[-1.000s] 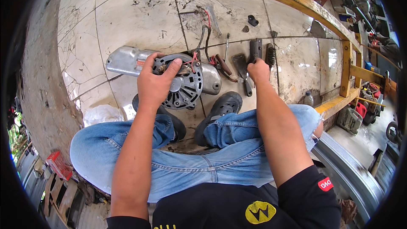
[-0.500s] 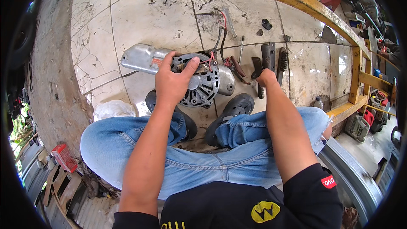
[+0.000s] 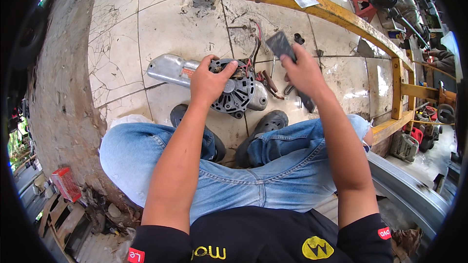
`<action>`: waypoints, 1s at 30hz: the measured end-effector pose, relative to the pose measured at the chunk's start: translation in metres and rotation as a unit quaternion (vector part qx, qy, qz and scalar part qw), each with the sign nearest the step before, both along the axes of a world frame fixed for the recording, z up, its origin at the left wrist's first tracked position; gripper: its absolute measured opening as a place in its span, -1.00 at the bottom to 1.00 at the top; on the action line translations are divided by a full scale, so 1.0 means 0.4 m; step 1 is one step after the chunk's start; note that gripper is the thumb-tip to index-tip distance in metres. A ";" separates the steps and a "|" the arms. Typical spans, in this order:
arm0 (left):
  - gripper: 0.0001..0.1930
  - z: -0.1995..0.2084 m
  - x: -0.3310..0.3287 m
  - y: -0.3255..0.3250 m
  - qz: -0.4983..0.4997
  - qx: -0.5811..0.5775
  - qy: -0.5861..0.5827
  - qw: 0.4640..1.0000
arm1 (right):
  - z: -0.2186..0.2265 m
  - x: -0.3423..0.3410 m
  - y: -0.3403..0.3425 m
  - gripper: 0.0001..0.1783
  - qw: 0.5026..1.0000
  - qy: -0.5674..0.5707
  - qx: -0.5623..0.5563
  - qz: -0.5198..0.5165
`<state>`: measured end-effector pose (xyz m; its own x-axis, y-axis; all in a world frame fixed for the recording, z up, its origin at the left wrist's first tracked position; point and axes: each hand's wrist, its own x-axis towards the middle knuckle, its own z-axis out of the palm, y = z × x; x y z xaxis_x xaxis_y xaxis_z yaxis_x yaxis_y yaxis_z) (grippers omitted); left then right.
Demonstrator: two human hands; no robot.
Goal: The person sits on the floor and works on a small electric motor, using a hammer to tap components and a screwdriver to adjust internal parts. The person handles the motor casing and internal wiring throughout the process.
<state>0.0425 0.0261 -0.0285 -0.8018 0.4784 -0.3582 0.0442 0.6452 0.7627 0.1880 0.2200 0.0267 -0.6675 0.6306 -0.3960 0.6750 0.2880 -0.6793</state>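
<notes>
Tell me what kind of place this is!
Probably a repair workshop: the left hand grips a slotted, motor-like housing, the right hand a flat-bladed tool, near a yellow metal frame.

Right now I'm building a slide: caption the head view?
Left hand on a slotted metal housing, right hand gripping a flat-bladed tool.

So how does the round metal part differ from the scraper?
Shape: the round part is a slotted disc, while the scraper shows a flat, roughly rectangular blade.
Colour: the round part is mostly silvery grey; the scraper's blade is darker.
Size: the round part is broader than the scraper's blade.
Shared: each is in a hand, the round part in the left, the scraper in the right.
</notes>
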 end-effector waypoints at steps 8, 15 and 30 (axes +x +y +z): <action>-0.18 -0.003 -0.011 0.007 -0.021 0.013 -0.021 0.999 | -0.026 0.028 -0.166 -0.33 0.991 0.110 0.077 -0.027; -0.17 -0.010 -0.010 0.006 -0.017 0.013 -0.018 1.000 | -0.066 0.032 -0.185 -0.21 0.992 0.069 0.102 0.016; -0.24 0.006 0.003 0.006 -0.002 -0.013 0.053 0.998 | -0.089 -0.005 -0.199 -0.63 0.994 0.022 0.108 0.008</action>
<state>0.0438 0.0286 -0.0260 -0.8339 0.4737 -0.2833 0.1275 0.6647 0.7362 0.1860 0.1403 -0.0090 -0.6922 0.6864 -0.2230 0.6398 0.4407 -0.6296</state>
